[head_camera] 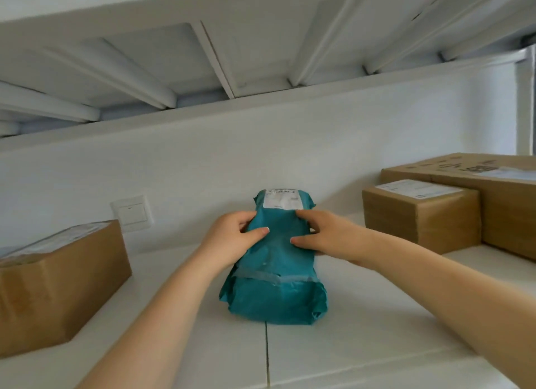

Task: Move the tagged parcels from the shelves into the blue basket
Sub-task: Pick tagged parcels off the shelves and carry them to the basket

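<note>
- Head view is looking along a white shelf (362, 345), with the underside of the next shelf running overhead; the teal parcel (275, 272) is serving as the landmark, lying near the middle of the shelf top.
- Right of the teal parcel and further back, a large cardboard box (493, 203) is sitting with a smaller cardboard box (420, 214) touching its front.
- Left of the teal parcel, well apart from it, another cardboard box (58, 281) is resting on the shelf; each box is carrying a white label on top.
- Behind the teal parcel to the left, a wall switch (132, 213) is showing on the white wall.
- Left hand (232, 237) is gripping the parcel's left edge, fingers curled round it and thumb lying on top.
- Right hand (324, 235) is gripping the right edge the same way, thumb pressing the wrapping.
- White tag (282, 200) is facing up at the parcel's far end, just beyond both hands.
- Judging by this, the pick-up step is in hand: the parcel is grasped but apparently not yet lifted off the shelf.
- Blue basket is not appearing in view, so the next move is calling for lifting the soft bundle clear and turning to find the basket.
</note>
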